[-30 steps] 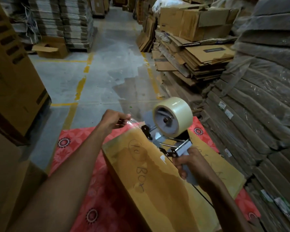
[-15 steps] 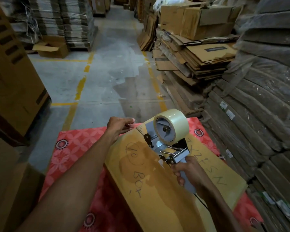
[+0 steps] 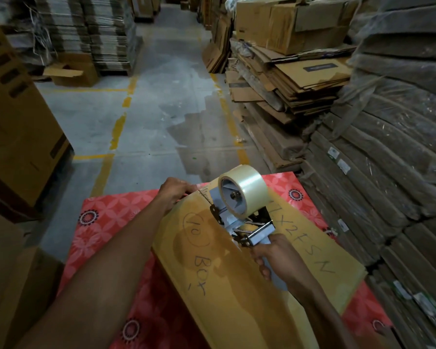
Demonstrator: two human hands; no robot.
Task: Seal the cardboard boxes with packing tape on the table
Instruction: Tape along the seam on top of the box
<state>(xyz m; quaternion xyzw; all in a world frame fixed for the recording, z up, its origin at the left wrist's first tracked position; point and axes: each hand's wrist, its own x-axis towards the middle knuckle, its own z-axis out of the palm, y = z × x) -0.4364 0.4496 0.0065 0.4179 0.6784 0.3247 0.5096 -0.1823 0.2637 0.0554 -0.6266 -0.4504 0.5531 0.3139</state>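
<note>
A tall brown carton [image 3: 20,127] fills the left edge of the frame. To its right, in the lower left, lies the red flower-patterned table cover [image 3: 103,222]. Just left of centre, the left hand [image 3: 175,191] curls its fingers over the far edge of a flat yellow-brown cardboard box [image 3: 227,298]; whether a tape end sits under them cannot be told. Right of it, a grey metal tape dispenser [image 3: 239,222] carrying a roll of clear packing tape [image 3: 247,195] rests on the box top. The right hand [image 3: 280,260] is wrapped around its handle, so the two hands are apart, one at each end of the tool. Wrapped bundles of flattened cardboard [image 3: 388,172] line the right edge.

If the left hand loosens, the start of the strip would likely lift or wrinkle. A tilted pull could run the tape off line, and the box might slide on the cover. The dispenser's front edge also sits close to the left fingers.

The box lies slantwise on the cover, from the centre to the lower right. It bears a handwritten circled "10", "BOX" and further letters, plus darker blotches.
</note>
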